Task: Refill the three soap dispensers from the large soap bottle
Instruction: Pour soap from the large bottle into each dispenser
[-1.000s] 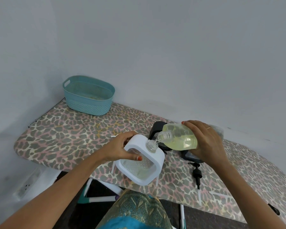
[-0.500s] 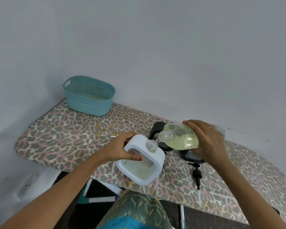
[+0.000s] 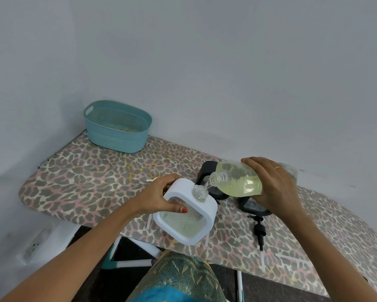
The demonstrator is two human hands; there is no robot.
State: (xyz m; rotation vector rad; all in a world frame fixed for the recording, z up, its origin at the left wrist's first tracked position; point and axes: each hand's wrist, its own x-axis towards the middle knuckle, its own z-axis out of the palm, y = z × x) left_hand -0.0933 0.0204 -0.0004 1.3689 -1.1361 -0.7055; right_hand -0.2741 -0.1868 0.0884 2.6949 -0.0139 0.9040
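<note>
My left hand (image 3: pixel 161 199) grips the tilted dispenser (image 3: pixel 189 219). My right hand (image 3: pixel 274 188) wraps the bottle (image 3: pixel 240 182), whose mouth is just above the dispenser's neck. Soap appears to trickle across.

The large soap bottle (image 3: pixel 240 184) is clear, glossy plastic with ridged threads at its neck. The dispenser (image 3: pixel 183 221) has a smooth, matt white plastic frame round a clear, dimpled body. Soft, matt printed cloth covers the bench (image 3: pixel 85 182). The basket (image 3: pixel 115 140) is teal plastic moulded in a rough weave. The loose pump (image 3: pixel 259 232) is shiny black plastic.
</note>
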